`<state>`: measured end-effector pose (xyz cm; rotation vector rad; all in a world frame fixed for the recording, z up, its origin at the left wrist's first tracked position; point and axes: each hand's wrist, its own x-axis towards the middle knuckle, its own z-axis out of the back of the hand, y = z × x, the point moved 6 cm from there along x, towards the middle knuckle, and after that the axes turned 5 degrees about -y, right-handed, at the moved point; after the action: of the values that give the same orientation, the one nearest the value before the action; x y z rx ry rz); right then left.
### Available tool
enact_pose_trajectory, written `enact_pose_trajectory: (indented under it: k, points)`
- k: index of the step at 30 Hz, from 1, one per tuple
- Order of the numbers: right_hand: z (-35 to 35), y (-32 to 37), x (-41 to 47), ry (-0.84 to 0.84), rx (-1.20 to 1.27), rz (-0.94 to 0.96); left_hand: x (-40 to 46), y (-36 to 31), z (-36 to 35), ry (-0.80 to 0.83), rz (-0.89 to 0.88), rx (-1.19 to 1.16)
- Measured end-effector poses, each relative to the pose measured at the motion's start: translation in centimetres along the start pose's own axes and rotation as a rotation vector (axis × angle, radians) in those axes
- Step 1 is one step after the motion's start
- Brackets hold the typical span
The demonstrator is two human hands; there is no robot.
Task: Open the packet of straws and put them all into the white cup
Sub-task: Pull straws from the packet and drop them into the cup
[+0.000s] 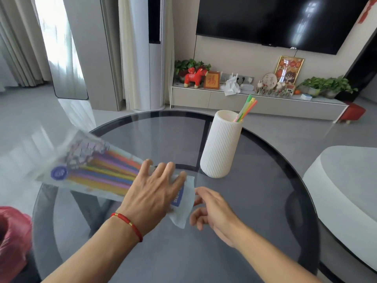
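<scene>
The packet (89, 170) is clear plastic, blurred at its far end, and most of the coloured straws (106, 172) lie inside it. It is held low over the left part of the round glass surface (265, 201), its near end pointing toward the person. The left hand (155, 186) lies on top of that near end with fingers spread and fairly straight; whether the thumb grips from beneath is hidden. The right hand (212, 209) is just beside the packet's open flap, fingers loosely curled and holding nothing, the fingertips near or touching the plastic edge; I cannot tell which.

The white cup (221, 146) stands upright further back on the surface, well apart from the hands, with a few straws already leaning out of its mouth.

So the packet seems to be open and the transfer partly done. Next, the right hand probably needs to reach into the flap, pinch another bunch, draw it out while the left steadies the packet, and carry it to the cup.
</scene>
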<state>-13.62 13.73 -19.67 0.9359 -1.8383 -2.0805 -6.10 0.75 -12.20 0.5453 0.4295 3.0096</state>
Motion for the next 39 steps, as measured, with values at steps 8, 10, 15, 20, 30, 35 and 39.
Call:
enact_pose_trajectory:
  k: [8,10,15,20,30,35,39]
  points:
    - [-0.8,0.0,-1.0,-0.001,0.048,0.077,-0.7,0.1,-0.5,0.044,0.040,0.064]
    - [-0.1,0.1,-0.7,-0.096,-0.060,0.164,-1.2,0.6,-1.2,0.095,0.080,0.011]
    - [1.6,1.1,-0.3,-0.196,-0.094,0.293,-2.2,1.2,-2.4,0.171,0.170,-0.144]
    - [4.6,2.4,0.1,-0.237,-0.047,0.285,-2.6,2.3,-2.6,0.157,0.221,-0.222]
    - [6.3,3.4,0.5,-0.340,-0.175,0.367,-2.8,2.4,-2.9,0.146,0.186,-0.250]
    - [9.5,4.3,-0.1,-0.346,-0.018,0.384,-3.4,2.8,-3.1,0.212,0.168,-0.278]
    - [10.4,4.1,-0.3,-0.263,0.120,0.295,-3.1,1.8,-2.6,0.231,0.214,-0.458]
